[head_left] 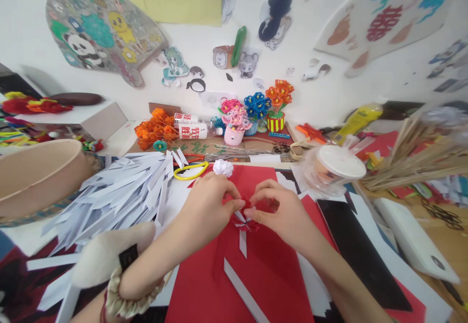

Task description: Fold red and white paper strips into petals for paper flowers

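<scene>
My left hand (210, 206) and my right hand (280, 211) meet over a red paper sheet (263, 269). Both pinch a small folded piece of red and white paper strips (244, 220) between their fingertips. A white strip end hangs down from that piece toward me. A second white paper strip (243, 291) lies loose on the red sheet nearer to me. Just beyond my left hand sits a small white paper flower (223, 167).
A big heap of cut white paper strips (120, 193) lies to the left, beside a tan round box (40, 174). Yellow-handled scissors (190, 169) lie behind. A lidded plastic cup (334, 167), wooden sticks (409, 159) and a black sheet (360, 250) are right. Paper flower pots (252, 111) stand at the back.
</scene>
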The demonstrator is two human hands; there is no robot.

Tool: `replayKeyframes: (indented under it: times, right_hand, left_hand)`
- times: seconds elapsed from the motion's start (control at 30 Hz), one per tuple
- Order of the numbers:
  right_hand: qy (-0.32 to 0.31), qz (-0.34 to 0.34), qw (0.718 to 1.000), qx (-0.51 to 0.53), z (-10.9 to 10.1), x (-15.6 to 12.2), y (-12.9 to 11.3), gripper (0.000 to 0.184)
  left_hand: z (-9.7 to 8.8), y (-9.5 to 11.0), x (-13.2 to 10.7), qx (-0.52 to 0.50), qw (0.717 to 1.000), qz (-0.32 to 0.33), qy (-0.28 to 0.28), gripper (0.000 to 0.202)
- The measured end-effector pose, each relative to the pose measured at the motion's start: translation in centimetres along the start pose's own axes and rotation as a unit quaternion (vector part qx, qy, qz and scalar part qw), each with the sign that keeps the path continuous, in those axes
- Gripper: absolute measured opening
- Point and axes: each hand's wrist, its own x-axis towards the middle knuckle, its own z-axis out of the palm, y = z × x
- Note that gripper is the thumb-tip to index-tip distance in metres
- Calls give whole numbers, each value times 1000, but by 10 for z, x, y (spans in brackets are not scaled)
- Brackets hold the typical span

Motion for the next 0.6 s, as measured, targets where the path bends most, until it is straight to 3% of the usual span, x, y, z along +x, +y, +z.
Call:
replayKeyframes:
  times: [0.27, 0.4, 0.6]
  right_hand:
    - [-46, 3, 999, 3, -2, 2, 3, 5]
    - [-69, 14, 998, 0, -2, 3, 6, 20]
    - [-108, 9, 993, 36, -4, 6, 9, 22]
  left_hand:
    - [3, 0, 1, 6, 1000, -4, -14, 11]
    - [1, 1, 1, 1, 1000, -12, -8, 12]
    - [3, 0, 0, 7, 1000, 8, 0, 11]
